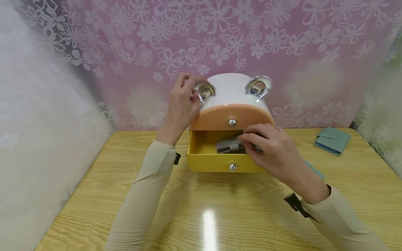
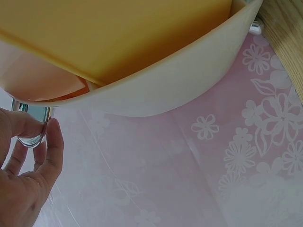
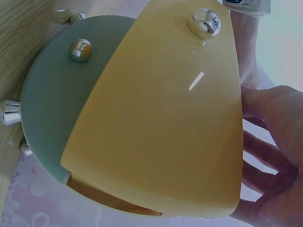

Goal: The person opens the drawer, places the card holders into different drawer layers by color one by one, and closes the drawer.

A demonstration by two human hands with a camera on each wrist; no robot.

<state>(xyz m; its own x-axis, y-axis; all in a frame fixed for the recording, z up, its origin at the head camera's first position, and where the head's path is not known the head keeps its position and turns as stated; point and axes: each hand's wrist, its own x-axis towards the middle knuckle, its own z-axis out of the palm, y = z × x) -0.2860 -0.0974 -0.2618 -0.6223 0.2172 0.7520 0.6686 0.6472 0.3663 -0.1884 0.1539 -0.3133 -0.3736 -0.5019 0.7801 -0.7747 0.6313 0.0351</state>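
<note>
A rounded white drawer box with two silver ears stands on the table. My left hand grips its left silver ear, thumb and fingers around the rim; the left wrist view shows this hand on the ear too. The yellow drawer is pulled out below a closed orange drawer. In it lies a shiny dark grey item, its kind unclear. My right hand reaches over the drawer's right side and pinches the item's right end. The right wrist view hides the fingertips behind the drawer front.
A mint-green wallet lies at the table's back right. Another mint-green piece shows partly behind my right wrist. Under the yellow drawer is a green drawer with a silver knob. A pink flowered curtain hangs behind the table.
</note>
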